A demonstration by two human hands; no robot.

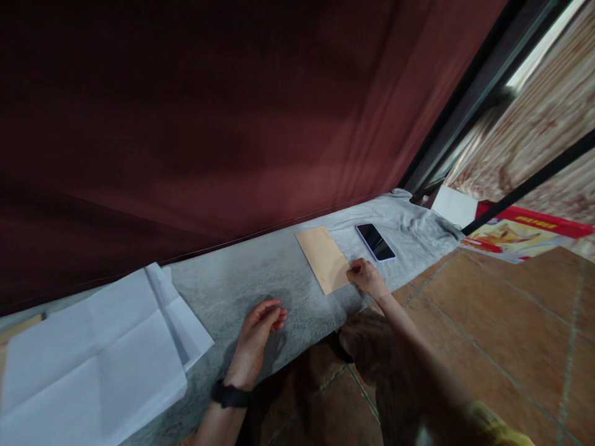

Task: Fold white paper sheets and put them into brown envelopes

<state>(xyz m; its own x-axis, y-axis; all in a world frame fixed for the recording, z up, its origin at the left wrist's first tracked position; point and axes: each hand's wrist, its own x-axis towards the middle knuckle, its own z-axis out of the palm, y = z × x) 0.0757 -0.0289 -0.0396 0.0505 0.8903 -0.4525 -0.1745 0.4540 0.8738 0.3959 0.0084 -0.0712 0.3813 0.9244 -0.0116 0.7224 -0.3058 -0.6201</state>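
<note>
A tan paper envelope [322, 257] lies on the grey cloth-covered surface, with small red printing near its far end. My right hand [367, 277] pinches the envelope's right edge near its close corner. To the left, my left hand [261, 322] hovers over the cloth, its fingers loosely curled and nothing visible in them. A black band [231, 394] circles the left wrist. Just beyond my right hand lies a phone [375, 241], dark screen up, in a light purple case.
Large creased white sheets [100, 356] are stacked at the left, with another tan paper [21, 328] partly under them. A dark red curtain [232, 124] hangs behind the grey cloth [218, 279]. A red and yellow box [515, 235] sits at the right by the tiled floor [502, 316].
</note>
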